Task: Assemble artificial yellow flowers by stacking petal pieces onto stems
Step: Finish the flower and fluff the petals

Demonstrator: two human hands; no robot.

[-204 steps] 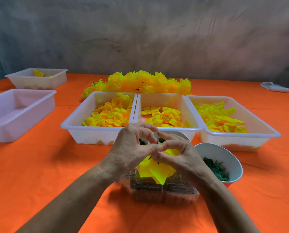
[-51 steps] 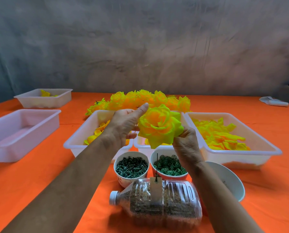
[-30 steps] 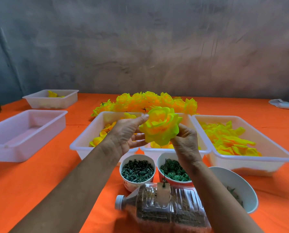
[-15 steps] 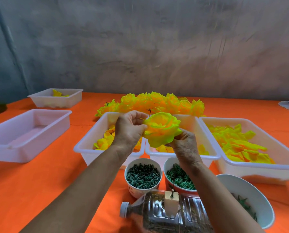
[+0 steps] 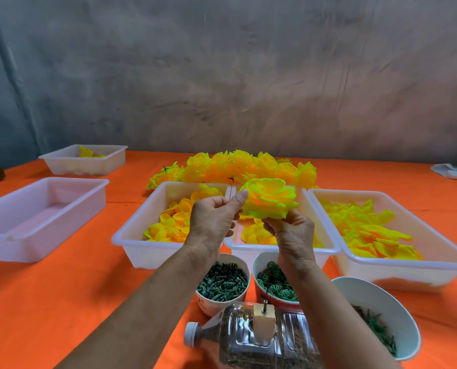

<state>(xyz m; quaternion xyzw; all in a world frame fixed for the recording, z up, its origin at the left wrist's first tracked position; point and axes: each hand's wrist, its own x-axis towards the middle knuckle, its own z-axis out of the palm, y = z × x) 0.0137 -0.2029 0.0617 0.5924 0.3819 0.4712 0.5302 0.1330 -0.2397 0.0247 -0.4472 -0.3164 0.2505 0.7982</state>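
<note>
Above the middle petal tray [image 5: 325, 251], right hand [image 5: 292, 235] grips the assembled yellow flower [image 5: 268, 198] from beneath; left hand [image 5: 212, 222] pinches its edge.

Orange tablecloth [image 5: 62, 302], grey wall [image 5: 222, 75] behind, folded grey cloth [image 5: 452, 172] far right (partly cut off).
</note>
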